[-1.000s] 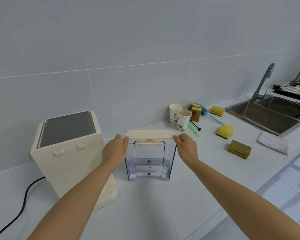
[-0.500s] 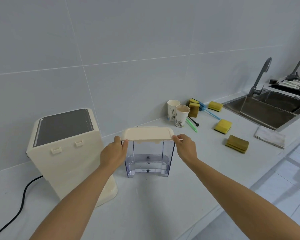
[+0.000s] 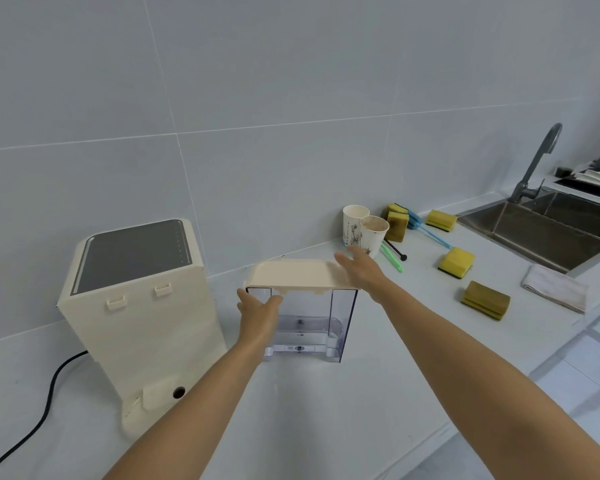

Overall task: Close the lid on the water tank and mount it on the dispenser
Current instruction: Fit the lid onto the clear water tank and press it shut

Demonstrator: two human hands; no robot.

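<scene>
A clear plastic water tank [image 3: 321, 327] stands upright on the white counter, right of the cream dispenser [image 3: 136, 306]. Its cream lid [image 3: 293, 275] lies flat across the tank's top. My left hand [image 3: 258, 315] is against the tank's left front side under the lid's edge, fingers spread. My right hand [image 3: 362, 271] rests flat with open fingers on the lid's right end. The dispenser shows its back face, with two small hooks near the top and a round port at its base.
Two paper cups [image 3: 364, 228] stand by the wall behind the tank. Several yellow sponges [image 3: 456, 261], a blue brush and a green stick lie to the right. A steel sink [image 3: 548, 230] with a faucet and a folded cloth [image 3: 555, 287] are further right. A black cable [image 3: 32, 420] runs left from the dispenser.
The lid has come down flat onto the tank. My right hand has opened and slid onto the lid's right end. My left hand has dropped from the lid to the tank's side.
</scene>
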